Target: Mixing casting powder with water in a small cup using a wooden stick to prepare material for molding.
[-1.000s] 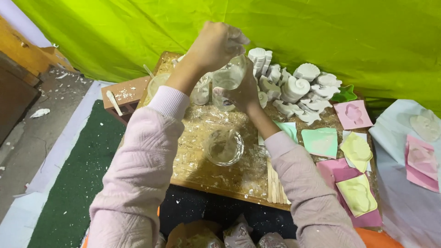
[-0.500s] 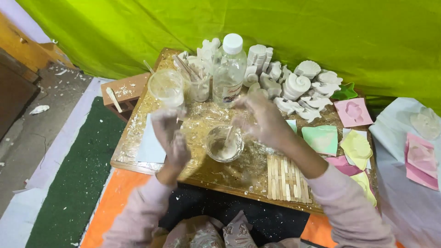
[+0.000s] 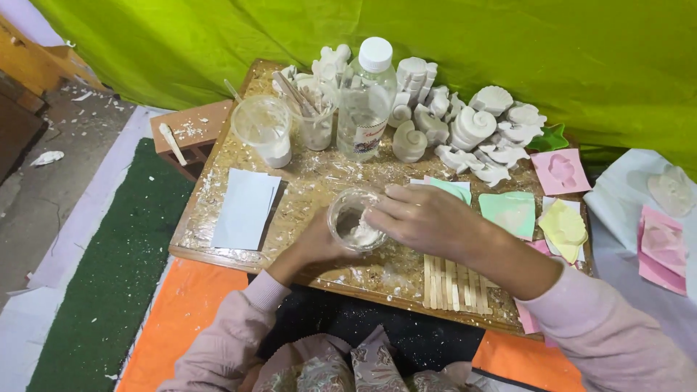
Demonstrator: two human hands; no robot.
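A small clear plastic cup with white powder or paste in it stands on the speckled wooden board. My left hand wraps around the cup from the near side and holds it. My right hand is over the cup's right rim with its fingers curled together at the cup's mouth; whether they pinch a stirring stick is hidden. Both arms wear pale pink sleeves.
Behind the cup stand a capped clear bottle, a clear cup with white residue, a cup of wooden sticks and several white plaster figures. White paper lies left, wooden sticks and coloured moulds right. A brick sits at far left.
One second ago both hands were raised at the bottle near the back. They came down to the small cup; now the left hand grips it and the right is at its mouth.
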